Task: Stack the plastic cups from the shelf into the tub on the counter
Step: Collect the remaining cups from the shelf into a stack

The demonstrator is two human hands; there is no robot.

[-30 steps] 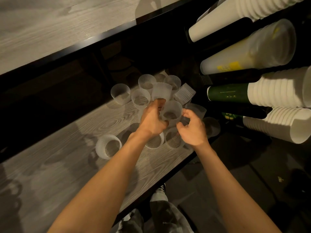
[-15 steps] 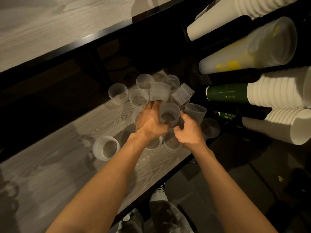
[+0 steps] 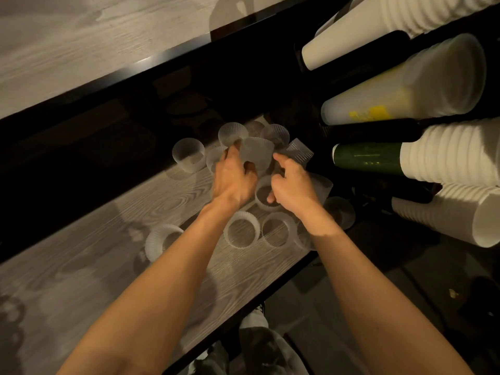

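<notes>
Head: left hand (image 3: 232, 180) shifted, grips farther cup (image 3: 257, 154) (right hand (image 3: 293, 185) alongside).

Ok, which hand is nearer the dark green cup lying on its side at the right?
Right. The right hand sits left of the green cup, apart from it; the left hand is farther left, gripping a frosted cup.
</notes>
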